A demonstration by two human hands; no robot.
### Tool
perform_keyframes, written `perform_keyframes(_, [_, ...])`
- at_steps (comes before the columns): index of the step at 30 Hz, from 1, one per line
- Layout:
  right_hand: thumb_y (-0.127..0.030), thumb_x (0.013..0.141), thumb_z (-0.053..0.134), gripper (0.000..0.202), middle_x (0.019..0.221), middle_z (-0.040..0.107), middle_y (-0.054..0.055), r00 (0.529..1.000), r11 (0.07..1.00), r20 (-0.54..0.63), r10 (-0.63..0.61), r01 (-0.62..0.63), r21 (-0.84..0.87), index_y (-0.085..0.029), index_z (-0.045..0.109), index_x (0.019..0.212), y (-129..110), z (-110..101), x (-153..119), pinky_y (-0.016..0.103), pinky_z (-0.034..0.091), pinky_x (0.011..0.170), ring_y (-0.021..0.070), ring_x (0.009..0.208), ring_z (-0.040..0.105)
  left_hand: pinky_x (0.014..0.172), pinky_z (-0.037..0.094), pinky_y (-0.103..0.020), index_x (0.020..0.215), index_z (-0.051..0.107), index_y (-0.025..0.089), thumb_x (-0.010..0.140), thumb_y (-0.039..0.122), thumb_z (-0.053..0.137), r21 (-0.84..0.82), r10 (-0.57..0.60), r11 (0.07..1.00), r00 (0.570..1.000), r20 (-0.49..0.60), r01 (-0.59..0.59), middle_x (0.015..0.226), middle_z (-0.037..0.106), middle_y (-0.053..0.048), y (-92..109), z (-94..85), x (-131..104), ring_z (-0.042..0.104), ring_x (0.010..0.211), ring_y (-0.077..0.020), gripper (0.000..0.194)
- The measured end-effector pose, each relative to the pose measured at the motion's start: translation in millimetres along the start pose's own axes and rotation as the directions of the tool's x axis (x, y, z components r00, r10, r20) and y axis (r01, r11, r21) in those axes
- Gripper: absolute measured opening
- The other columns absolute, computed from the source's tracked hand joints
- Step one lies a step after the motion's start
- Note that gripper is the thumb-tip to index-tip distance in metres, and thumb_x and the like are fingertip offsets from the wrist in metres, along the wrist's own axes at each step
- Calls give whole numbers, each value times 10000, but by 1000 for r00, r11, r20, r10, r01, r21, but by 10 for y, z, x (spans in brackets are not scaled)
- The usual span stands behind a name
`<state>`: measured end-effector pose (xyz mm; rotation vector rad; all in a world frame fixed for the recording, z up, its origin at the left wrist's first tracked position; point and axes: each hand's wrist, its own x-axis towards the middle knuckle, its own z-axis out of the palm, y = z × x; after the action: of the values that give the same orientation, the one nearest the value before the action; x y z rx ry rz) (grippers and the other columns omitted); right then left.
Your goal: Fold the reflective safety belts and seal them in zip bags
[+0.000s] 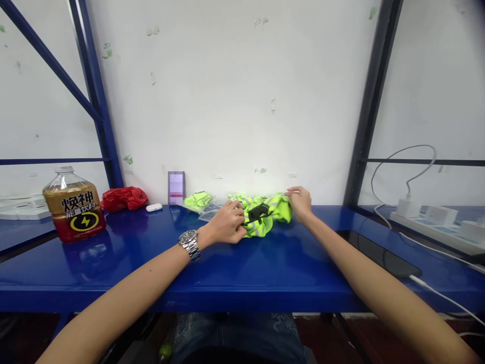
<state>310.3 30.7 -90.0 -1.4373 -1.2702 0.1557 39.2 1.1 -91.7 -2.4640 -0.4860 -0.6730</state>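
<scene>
Here at the blue, glossy, smooth-topped bench (246,273), a fluorescent yellow-green cloth bundle (261,230) sits bunched between two hands, all soft folds and rounded creases, pale grey bands curving across it. A black buckle-like piece (258,213), hard-edged and angular, lies over the middle of the cloth. In from one side comes the left hand (226,223), its wrist wearing a silver metal link watch (189,243); the fingers are curled in, thumb low, holding the left edge of the bundle. On the other side, the right hand (301,203) is arched, fingers drawn narrow, index stretched inward, tips touching the cloth's upper right edge; whether the thumb closes on the fabric I cannot tell, it's hidden. So the bundle lies squarely between the two sets of fingers, near the back of the bench, by the wall (242,101). Just beyond the left wrist there's a crinkled, clear plastic bag (209,214), and near it a smaller, folded yellow-green packet (198,200), with a shiny look to its surface. Further left, a crumpled red plastic bag (125,198) rests beside a squarish, transparent plastic bottle (74,205).
</scene>
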Motion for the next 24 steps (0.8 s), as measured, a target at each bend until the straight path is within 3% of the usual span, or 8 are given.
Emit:
perform_keyframes(2, [-179,678,421,300,969,654,94,991,996,-100,-88,86,-22,-190,528,958,-50,-78,-42,334,443,790,243,954,594,758,394,-356,618,527,177,731,195,528,-33,32,999,997,72,-30,691,569,-53,48,2,-14,489,818,-214,114])
perform_keyframes(4, [-168,689,426,277,931,662,76,957,957,-36,-289,290,32,-190,545,939,-165,-127,-113,326,442,796,225,923,606,763,397,-349,683,550,177,797,305,542,-62,41,997,993,113,-34,722,576,-49,100,10,-19,501,812,-209,172])
perform_keyframes(5, [-175,697,436,258,907,661,67,914,915,59,-401,398,63,-190,552,927,-236,-138,-155,328,440,797,222,910,605,762,398,-346,719,560,176,821,356,539,-67,38,997,991,127,-30,742,580,-49,121,13,-19,508,803,-205,208])
perform_keyframes(7, [-175,678,487,241,944,658,54,745,793,306,-593,606,60,-204,586,896,-368,-131,-242,340,417,837,230,956,574,748,399,-336,800,574,175,845,386,533,-63,36,998,987,158,-27,799,585,-51,144,21,-17,520,766,-189,220])
perform_keyframes(9, [-158,632,540,305,981,652,57,594,672,530,-605,738,-62,-216,612,923,-448,-93,-319,358,394,838,258,990,530,723,396,-325,866,572,177,849,340,535,-47,38,998,981,192,-30,846,582,-50,142,31,-17,525,726,-171,168])
perform_keyframes(11, [-155,622,575,359,1008,640,78,535,554,665,-522,805,-213,-208,619,975,-460,-44,-373,370,378,821,274,974,510,708,394,-317,893,564,179,849,289,530,-29,49,999,977,207,-44,864,578,-50,123,49,-21,529,722,-167,123])
perform_keyframes(17, [-298,783,575,333,1077,585,137,533,334,709,-462,845,-418,-182,579,1095,-383,32,-427,380,362,777,295,975,492,697,382,-336,869,557,172,847,167,474,154,124,977,981,148,-147,854,561,-64,57,117,-29,507,746,-186,86])
perform_keyframes(24, [-261,848,457,311,1114,579,114,690,469,511,-513,724,-506,-208,539,1143,-460,-9,-363,365,345,755,276,974,485,696,366,-367,803,560,171,906,176,394,342,-11,939,996,-94,42,832,543,-93,-60,39,-7,467,808,-223,195])
